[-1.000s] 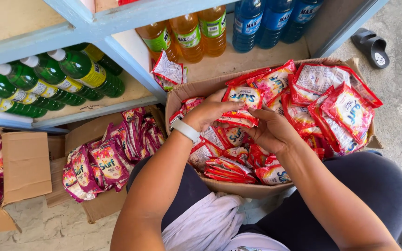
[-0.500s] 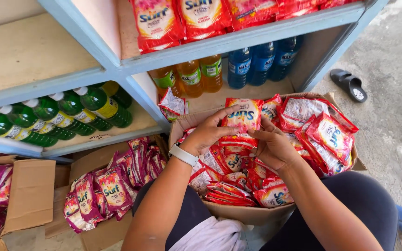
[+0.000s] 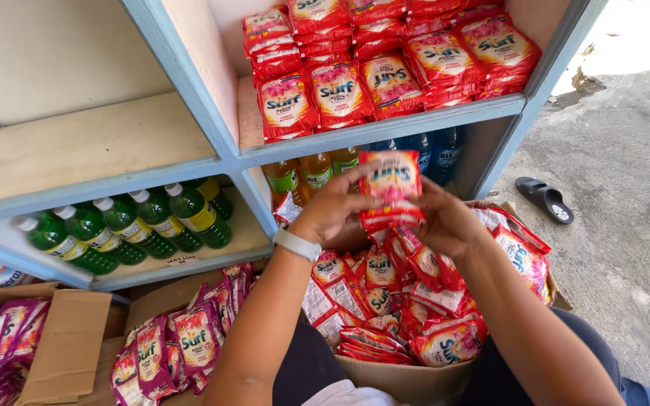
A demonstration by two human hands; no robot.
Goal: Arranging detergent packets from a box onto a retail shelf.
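Note:
Both my hands hold a small stack of red detergent sachets (image 3: 390,188) lifted above an open cardboard box (image 3: 408,380) full of the same red sachets (image 3: 385,301). My left hand (image 3: 332,207), with a white wristband, grips the stack's left side. My right hand (image 3: 445,222) grips its right side and underside. The stack hangs just below a blue-framed shelf (image 3: 385,128) where more red sachets (image 3: 370,68) are piled in rows.
Green bottles (image 3: 129,225) lie on a lower left shelf. Orange bottles (image 3: 314,169) and blue bottles stand behind my hands. Cardboard boxes of purple sachets (image 3: 182,346) sit at lower left. A black sandal (image 3: 545,199) lies on the concrete floor at right.
My hands have gathered red sachets from the box and raised them toward the shelf. The view has tilted up, so the upper shelf of sachets is now in sight.

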